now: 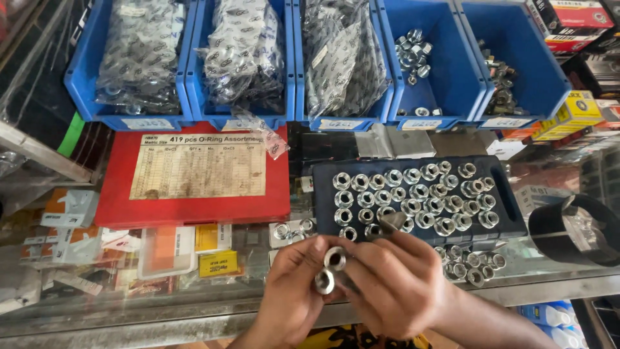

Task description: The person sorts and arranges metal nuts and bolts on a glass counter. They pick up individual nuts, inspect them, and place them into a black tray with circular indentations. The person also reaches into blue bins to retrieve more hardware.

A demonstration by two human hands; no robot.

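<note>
My left hand (292, 289) and my right hand (395, 282) meet low in the head view, over a glass counter (194, 304). Between their fingers sit two shiny metal nuts (329, 269), one above the other. My right hand also holds a grey metal piece (391, 222) that sticks up from its fingers. Just beyond the hands lies a dark blue tray (510, 200) filled with several rows of upright silver nuts (413, 197). A few loose nuts (471, 265) lie on the glass to the right of my right hand.
A red flat case (116, 194) with a paper chart lies left of the tray. Several blue bins (452, 64) line the back, some with bagged parts, some with loose nuts. A black ring clamp (571, 229) rests at the right edge. Small boxes show under the glass.
</note>
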